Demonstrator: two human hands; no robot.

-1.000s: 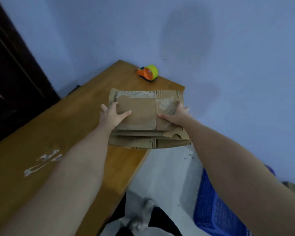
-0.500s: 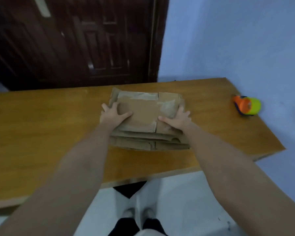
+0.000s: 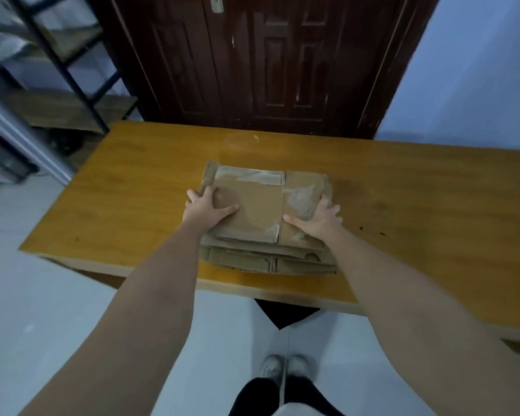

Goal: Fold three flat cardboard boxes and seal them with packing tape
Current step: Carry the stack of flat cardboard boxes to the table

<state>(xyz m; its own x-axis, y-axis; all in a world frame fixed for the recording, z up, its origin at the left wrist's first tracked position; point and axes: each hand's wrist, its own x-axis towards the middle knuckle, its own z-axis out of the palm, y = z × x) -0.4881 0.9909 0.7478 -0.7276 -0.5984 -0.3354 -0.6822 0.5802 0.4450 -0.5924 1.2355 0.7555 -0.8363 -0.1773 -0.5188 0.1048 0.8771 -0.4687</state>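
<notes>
A stack of flat boxes [image 3: 261,211] lies on the worktop [image 3: 418,211], near its near edge. The left hand [image 3: 203,210] grips the stack's left edge, the right hand [image 3: 320,219] its right edge, thumbs on top. A dark door [image 3: 261,61] stands beyond.

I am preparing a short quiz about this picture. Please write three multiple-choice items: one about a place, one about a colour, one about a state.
1. Where does the stack of flat cardboard boxes lie?
A. on the floor
B. on the table
C. on the shelf

2. What colour is the door behind the table?
A. dark brown
B. white
C. green

3. What state are the boxes in?
A. folded up and taped
B. still flat
C. torn into pieces

Answers: 1 B, the stack rests on the tabletop near its front edge; 2 A, its panels are dark brown; 3 B, left hand and right hand hold flat sheets.
</notes>
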